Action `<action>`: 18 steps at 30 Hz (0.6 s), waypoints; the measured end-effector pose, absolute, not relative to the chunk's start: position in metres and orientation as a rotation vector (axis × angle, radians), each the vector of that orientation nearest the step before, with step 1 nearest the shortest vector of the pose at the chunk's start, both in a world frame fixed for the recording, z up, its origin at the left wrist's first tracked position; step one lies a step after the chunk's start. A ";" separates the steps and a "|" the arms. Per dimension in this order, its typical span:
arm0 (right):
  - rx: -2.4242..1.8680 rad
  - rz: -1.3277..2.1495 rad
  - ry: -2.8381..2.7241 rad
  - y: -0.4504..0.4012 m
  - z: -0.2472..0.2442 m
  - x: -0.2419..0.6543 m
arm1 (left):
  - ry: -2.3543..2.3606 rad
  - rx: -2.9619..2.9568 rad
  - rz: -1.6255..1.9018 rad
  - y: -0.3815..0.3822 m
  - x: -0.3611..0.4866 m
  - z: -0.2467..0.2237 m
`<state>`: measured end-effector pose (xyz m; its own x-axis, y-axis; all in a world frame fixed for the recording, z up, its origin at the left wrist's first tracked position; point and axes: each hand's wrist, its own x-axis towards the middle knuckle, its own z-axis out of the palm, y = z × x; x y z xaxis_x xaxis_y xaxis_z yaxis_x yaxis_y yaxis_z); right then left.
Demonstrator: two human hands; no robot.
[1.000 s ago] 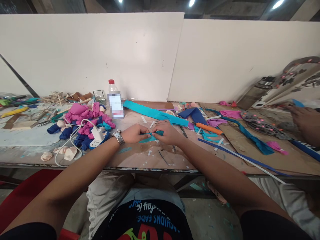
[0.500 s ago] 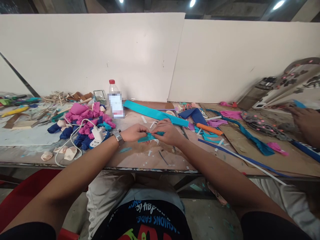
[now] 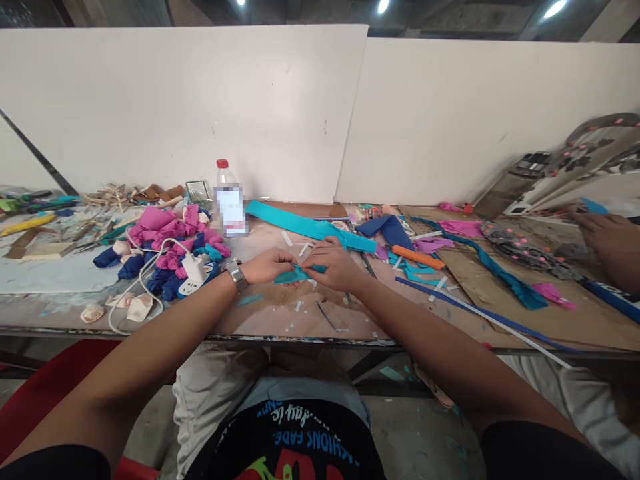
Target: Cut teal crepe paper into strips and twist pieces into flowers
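Between my hands is a small teal strip of fabric or crepe paper [image 3: 286, 276], held just above the table. My left hand [image 3: 267, 267], with a metal watch on its wrist, pinches the strip from the left. From the right, my right hand [image 3: 331, 265] grips it with bent fingers, and a bit of teal shows under them. The fingers hide most of the middle of the strip. A long, wide turquoise strip [image 3: 290, 221] lies just behind my hands, with white paper scraps around it.
Pink and blue crumpled rosettes [image 3: 163, 230] lie left beside a white charger [image 3: 194, 268] and cable. Behind them stand a bottle [image 3: 225, 175] and a lit phone [image 3: 231, 210]. An orange cutter [image 3: 418, 257] lies right. Another person's hand [image 3: 607, 243] is at far right.
Both hands stay at the same spot with the teal strip. Its left end looks slightly more folded. The whole view has shifted very slightly.
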<state>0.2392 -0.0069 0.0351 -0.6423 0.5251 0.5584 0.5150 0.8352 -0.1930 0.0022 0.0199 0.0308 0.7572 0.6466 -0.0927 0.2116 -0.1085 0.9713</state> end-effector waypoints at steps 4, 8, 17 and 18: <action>-0.763 -0.006 -2.403 -0.007 0.034 0.239 | 0.694 1.693 0.438 0.021 0.002 0.029; -0.774 -0.011 -2.379 -0.007 0.034 0.238 | 0.727 1.800 0.475 0.020 0.003 0.029; -0.894 -0.036 -2.333 -0.007 0.031 0.236 | 0.817 2.225 0.626 0.012 0.005 0.035; -0.907 -0.040 -2.332 -0.007 0.030 0.236 | 0.819 2.279 0.653 0.011 0.006 0.035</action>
